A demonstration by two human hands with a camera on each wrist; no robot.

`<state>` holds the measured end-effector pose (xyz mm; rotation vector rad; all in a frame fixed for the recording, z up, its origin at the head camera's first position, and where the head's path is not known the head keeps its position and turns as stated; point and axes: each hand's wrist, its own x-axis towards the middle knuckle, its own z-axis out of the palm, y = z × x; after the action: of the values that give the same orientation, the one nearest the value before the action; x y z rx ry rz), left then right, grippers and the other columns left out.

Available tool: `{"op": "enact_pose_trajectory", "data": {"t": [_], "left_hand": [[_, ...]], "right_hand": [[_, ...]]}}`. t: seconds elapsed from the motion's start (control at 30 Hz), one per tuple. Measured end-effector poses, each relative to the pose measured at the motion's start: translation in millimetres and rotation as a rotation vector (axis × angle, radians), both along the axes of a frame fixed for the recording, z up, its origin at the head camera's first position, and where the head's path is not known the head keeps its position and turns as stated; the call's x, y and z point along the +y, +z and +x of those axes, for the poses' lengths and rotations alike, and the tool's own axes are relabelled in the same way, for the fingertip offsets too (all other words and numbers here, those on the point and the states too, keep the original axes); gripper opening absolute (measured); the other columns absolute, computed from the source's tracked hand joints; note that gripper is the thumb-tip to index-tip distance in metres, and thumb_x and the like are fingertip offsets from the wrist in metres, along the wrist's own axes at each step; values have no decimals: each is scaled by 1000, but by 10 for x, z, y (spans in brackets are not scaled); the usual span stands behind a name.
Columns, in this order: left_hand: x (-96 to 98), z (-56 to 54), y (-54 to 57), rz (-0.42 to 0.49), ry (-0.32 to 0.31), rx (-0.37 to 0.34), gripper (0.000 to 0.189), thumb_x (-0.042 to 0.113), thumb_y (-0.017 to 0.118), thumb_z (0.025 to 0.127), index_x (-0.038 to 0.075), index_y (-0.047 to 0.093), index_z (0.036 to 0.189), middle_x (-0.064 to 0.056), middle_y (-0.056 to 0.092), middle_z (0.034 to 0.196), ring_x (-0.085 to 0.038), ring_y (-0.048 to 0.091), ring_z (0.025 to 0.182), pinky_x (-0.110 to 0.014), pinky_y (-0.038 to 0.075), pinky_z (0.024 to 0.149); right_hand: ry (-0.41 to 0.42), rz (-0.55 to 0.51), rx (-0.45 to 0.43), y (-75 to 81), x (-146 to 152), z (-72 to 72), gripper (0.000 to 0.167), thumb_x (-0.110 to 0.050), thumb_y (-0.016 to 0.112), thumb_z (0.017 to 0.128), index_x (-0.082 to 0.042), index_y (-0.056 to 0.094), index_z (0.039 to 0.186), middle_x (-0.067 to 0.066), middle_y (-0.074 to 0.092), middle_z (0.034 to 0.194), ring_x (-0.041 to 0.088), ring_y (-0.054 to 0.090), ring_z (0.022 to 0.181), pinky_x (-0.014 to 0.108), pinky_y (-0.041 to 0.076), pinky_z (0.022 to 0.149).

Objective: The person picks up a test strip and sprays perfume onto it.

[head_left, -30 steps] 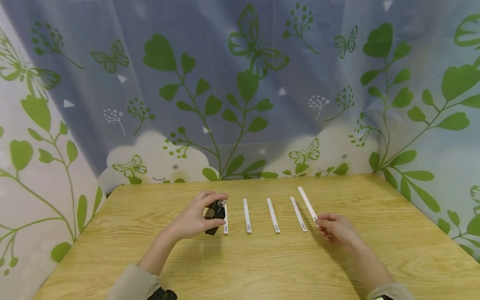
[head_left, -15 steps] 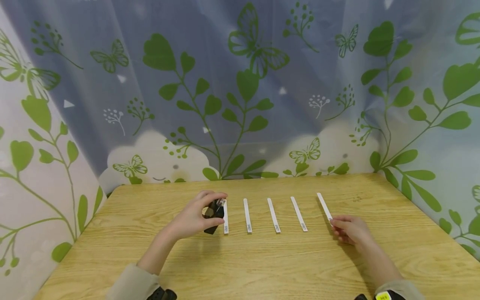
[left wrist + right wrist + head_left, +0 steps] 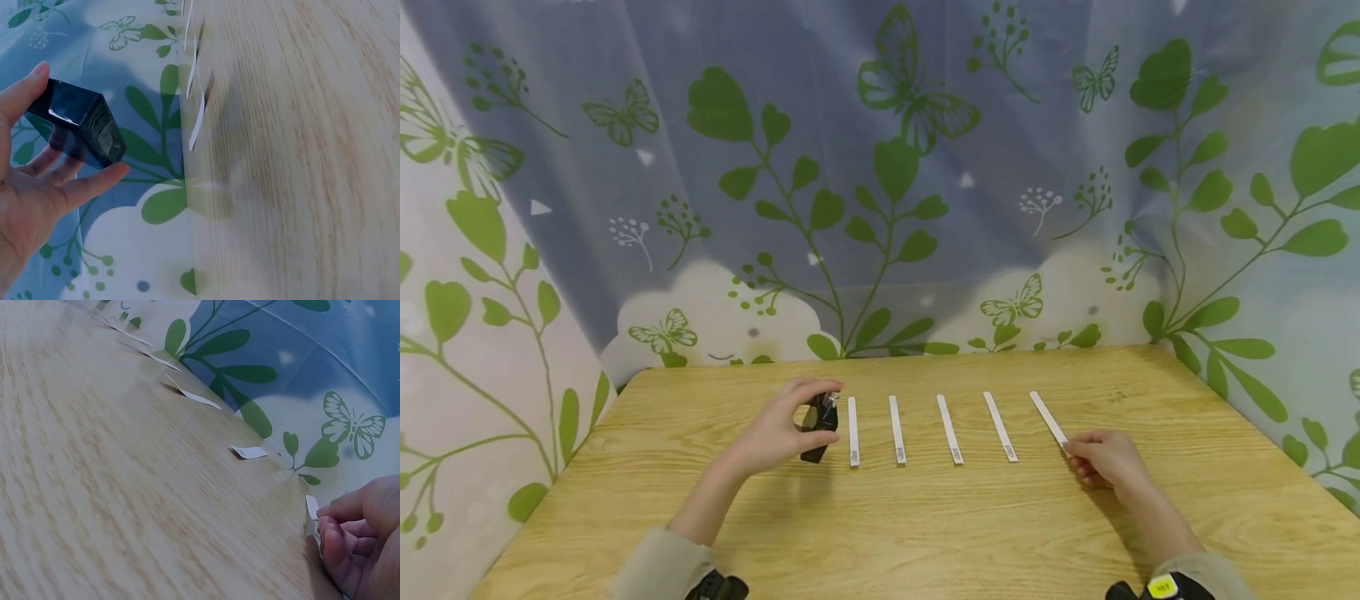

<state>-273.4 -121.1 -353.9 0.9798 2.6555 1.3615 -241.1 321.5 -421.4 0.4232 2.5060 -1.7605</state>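
Observation:
My left hand (image 3: 767, 437) holds a dark, square-edged perfume bottle (image 3: 828, 415) between thumb and fingers, tilted and raised over the table. A small clear piece shows at the bottle's top. In the left wrist view the glass bottle (image 3: 72, 106) looks glossy black. At the right, my right hand (image 3: 1108, 462) pinches the near end of a white paper test strip (image 3: 1048, 420), which slants away from me at table height; whether it lies fully flat I cannot tell. Several similar strips (image 3: 949, 429) lie in a spaced row between the hands, the leftmost strip (image 3: 853, 429) just beside the bottle.
The wooden table (image 3: 895, 533) spreads under both hands, and a patterned curtain (image 3: 880, 208) hangs behind its far edge and along both sides. Small dark print marks the near ends of the strips. Black straps (image 3: 718, 586) circle the wrists.
My right hand has carried its strip to the right, away from the row, and lowered it. My left hand with the bottle has shifted slightly left, uncovering the leftmost strip.

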Motion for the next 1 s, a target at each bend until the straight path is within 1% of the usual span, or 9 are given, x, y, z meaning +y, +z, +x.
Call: {"op": "enact_pose_trajectory", "data": {"t": [0.13, 0.23, 0.33, 0.5, 0.63, 0.9, 1.0], "left_hand": [[-30, 5, -11, -13, 23, -12, 59, 17, 73, 81, 17, 48, 135, -11, 41, 132, -34, 43, 116, -41, 49, 82], [-58, 2, -27, -5, 15, -26, 59, 17, 73, 81, 14, 47, 135, -13, 42, 132, -37, 44, 115, -45, 48, 84], [-96, -13, -47, 15, 2, -47, 59, 15, 73, 81, 12, 47, 135, -15, 42, 132, -38, 44, 115, -44, 48, 85], [-180, -42, -93, 19, 1, -71, 59, 13, 74, 80, 9, 47, 132, -17, 41, 133, -42, 44, 117, -40, 49, 82], [-249, -63, -152, -22, 0, -71, 58, 10, 75, 79, 6, 47, 130, -19, 40, 133, -43, 44, 116, -39, 50, 80], [-350, -92, -281, -138, 27, -68, 57, 8, 73, 80, 5, 46, 130, -19, 41, 133, -45, 43, 115, -41, 50, 80], [-363, -95, -305, -159, 27, -60, 56, 7, 73, 80, 3, 44, 129, -20, 41, 132, -47, 43, 114, -42, 49, 81]], "right_hand": [[5, 73, -2, -8, -2, 4, 21, -8, 58, 89, 11, 59, 98, 3, 57, 64, 10, 53, 53, 25, 48, 49], [9, 111, -6, -6, -6, 1, 20, -11, 59, 88, 8, 60, 94, 2, 57, 63, 10, 54, 53, 25, 48, 49], [9, 126, -11, 0, -11, -6, 20, -14, 60, 89, 6, 61, 92, 2, 57, 63, 10, 54, 53, 25, 48, 49], [16, 134, -6, -3, -19, -7, 24, -15, 59, 89, 8, 60, 95, 2, 57, 63, 11, 54, 53, 26, 49, 49], [15, 131, -8, -12, -16, -7, 27, -16, 59, 89, 9, 59, 99, 3, 57, 63, 11, 55, 53, 25, 49, 49], [21, 79, 15, 2, -11, -1, 25, -14, 56, 90, 10, 58, 96, 3, 56, 63, 11, 54, 52, 25, 49, 48], [24, 76, 15, -2, -10, 6, 25, -15, 56, 91, 10, 57, 96, 3, 57, 64, 10, 54, 52, 25, 49, 48]]}}
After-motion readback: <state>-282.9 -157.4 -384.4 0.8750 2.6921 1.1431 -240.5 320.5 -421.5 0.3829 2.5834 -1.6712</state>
